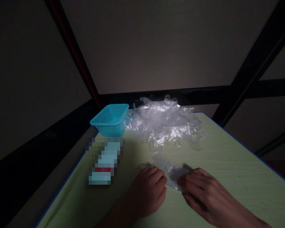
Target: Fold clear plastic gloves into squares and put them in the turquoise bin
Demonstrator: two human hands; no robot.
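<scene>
A thin, clear disposable plastic glove [172,175] lies low over the table between my hands, partly folded. My left hand [150,188] is closed at its left end, with the fingers curled under and the fingertips hidden. On the other side, my right hand [204,191] has its fingers pressed together on the glove's right end, thumb tucked below. Just beyond is a loose heap of similar clear plastic gloves [163,122], crumpled and shiny, with finger shapes sticking out at its edges.
At the back left stands a turquoise plastic basin [110,131], touching the heap. A blurred-out flat item, pale with a red band [103,169], lies left of my hands. The light green table [239,164] has a blue edge, and panelled walls rise behind it.
</scene>
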